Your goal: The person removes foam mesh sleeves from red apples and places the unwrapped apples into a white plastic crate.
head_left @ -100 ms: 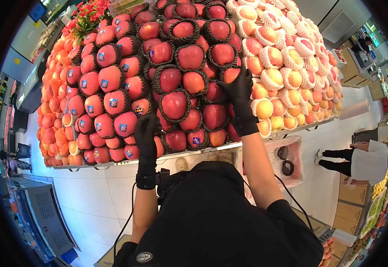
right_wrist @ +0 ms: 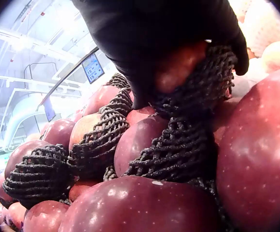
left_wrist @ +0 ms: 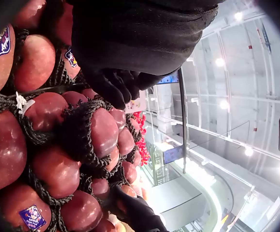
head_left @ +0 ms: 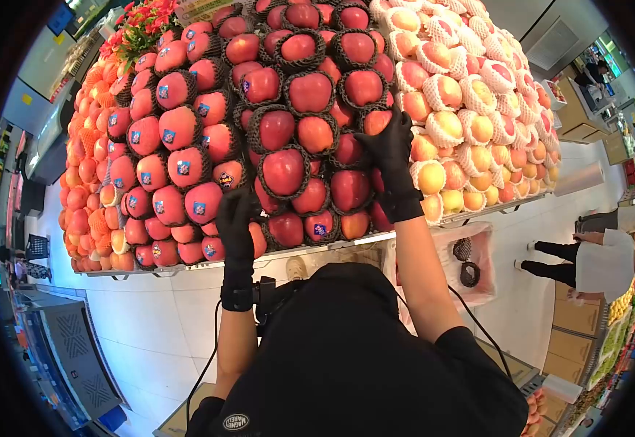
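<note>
My right hand [head_left: 393,156], in a black glove, grips a red apple [head_left: 377,121] at the right edge of the dark-red rows. Its thumb and fingers reach around the fruit, and the right wrist view shows a black foam net [right_wrist: 193,96] about that apple. My black-gloved left hand [head_left: 236,222] hovers at the front of the pile, fingers loosely bent, with no fruit seen in it. Closest to it is a stickered apple [head_left: 228,175]. Between the hands sit large dark-red apples [head_left: 283,172] in black nets.
Paler fruit in white foam nets [head_left: 478,130] fills the right side. Apples with blue stickers [head_left: 184,167] and orange-netted fruit [head_left: 88,142] lie left. Below the front rail, a lined crate [head_left: 481,255] holds loose black nets. A person in white [head_left: 605,266] stands at right.
My left hand has shifted slightly left and toward my body. The right hand keeps its grip on the apple in nearly the same place.
</note>
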The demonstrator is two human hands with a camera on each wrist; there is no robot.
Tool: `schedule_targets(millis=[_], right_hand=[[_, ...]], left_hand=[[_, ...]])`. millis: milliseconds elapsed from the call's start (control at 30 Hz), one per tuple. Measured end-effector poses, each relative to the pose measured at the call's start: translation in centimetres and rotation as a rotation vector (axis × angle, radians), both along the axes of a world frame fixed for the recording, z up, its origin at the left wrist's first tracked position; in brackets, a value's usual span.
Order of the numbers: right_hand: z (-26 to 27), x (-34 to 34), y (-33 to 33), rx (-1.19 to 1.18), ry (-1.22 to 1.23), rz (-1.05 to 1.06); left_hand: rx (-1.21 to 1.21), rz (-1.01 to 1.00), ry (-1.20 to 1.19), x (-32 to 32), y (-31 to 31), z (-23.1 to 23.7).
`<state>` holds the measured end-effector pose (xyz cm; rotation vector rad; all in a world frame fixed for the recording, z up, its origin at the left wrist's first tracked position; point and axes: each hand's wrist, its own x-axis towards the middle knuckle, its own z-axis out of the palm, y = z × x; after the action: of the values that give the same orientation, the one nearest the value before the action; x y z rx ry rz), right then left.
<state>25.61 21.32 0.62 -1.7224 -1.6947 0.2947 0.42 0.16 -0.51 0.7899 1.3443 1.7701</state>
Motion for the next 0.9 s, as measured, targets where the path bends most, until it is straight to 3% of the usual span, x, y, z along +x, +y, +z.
schedule_targets(millis=[367,500,767,900], right_hand=[[2.1,-0.1,-1.3,0.008,0.083,-0.005],[-0.9,0.5,-0.3,0.078,0.096,0.052],[-1.3,1.1,-0.9,0.106,0.207,0.115],[-1.9,1.1,-1.2,0.137,0.234,0.051]], left_hand=[[0.010,-0.012,-0.079,-0.3,-0.2,-0.2],[-0.004,0.008,-0.041,-0.6,-0.5,-0.7],[0.018,0.003,-0.055,-1.0,-0.6,-1.2],[0.038,-0.015,-0.095,-1.0,-0.7,-0.1]])
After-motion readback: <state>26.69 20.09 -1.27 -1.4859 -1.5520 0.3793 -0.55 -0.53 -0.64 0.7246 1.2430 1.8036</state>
